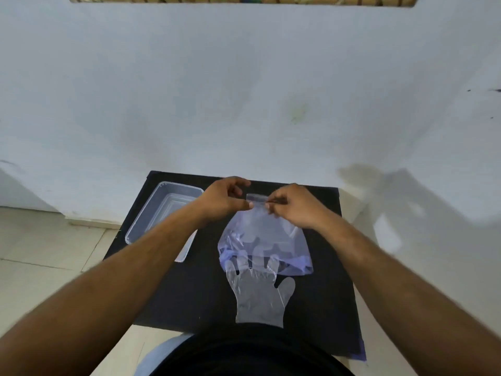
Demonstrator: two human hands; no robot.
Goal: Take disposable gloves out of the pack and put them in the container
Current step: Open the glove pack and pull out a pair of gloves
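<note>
A clear plastic pack (264, 240) with a zip top is held upright over the black table (325, 294); several folded transparent gloves show inside it. My left hand (225, 199) pinches the left side of the pack's top strip, and my right hand (294, 206) pinches its right side. One transparent disposable glove (259, 297) lies flat on the table below the pack, fingers pointing away from me and partly under the pack. A clear rectangular container (162, 210) stands at the table's left, partly hidden by my left forearm; nothing is visible in it.
The small black table stands against a white wall (244, 90), with tiled floor (40, 253) to the left. A clear lid edge (185, 251) shows beside the container, under my left forearm. My dark shirt (252, 354) fills the bottom edge.
</note>
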